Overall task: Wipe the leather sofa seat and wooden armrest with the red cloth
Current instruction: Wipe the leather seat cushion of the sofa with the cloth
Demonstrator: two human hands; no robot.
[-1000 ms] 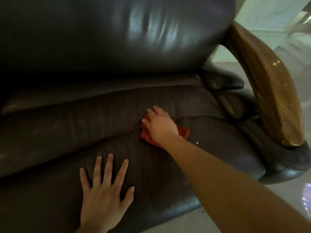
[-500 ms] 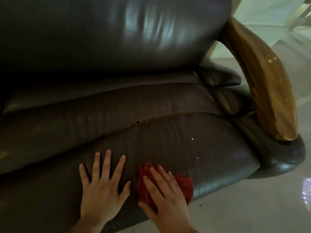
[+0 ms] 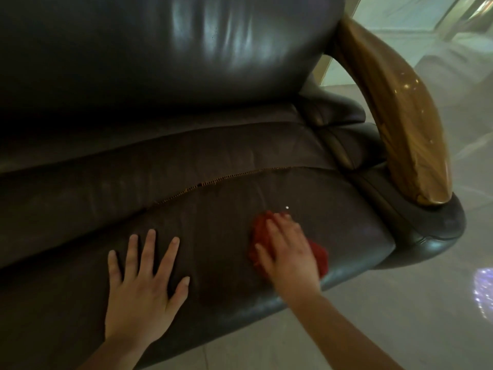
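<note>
Pressing our right hand (image 3: 286,252) flat on the red cloth (image 3: 318,256), fingers together, we hold it against the leather sofa seat (image 3: 213,209) near the front edge, just below a small white speck (image 3: 287,207). Our left hand (image 3: 142,287) lies flat on the seat beside it, fingers spread, holding nothing. To the right, the wooden armrest (image 3: 394,113) curves well apart from the cloth.
</note>
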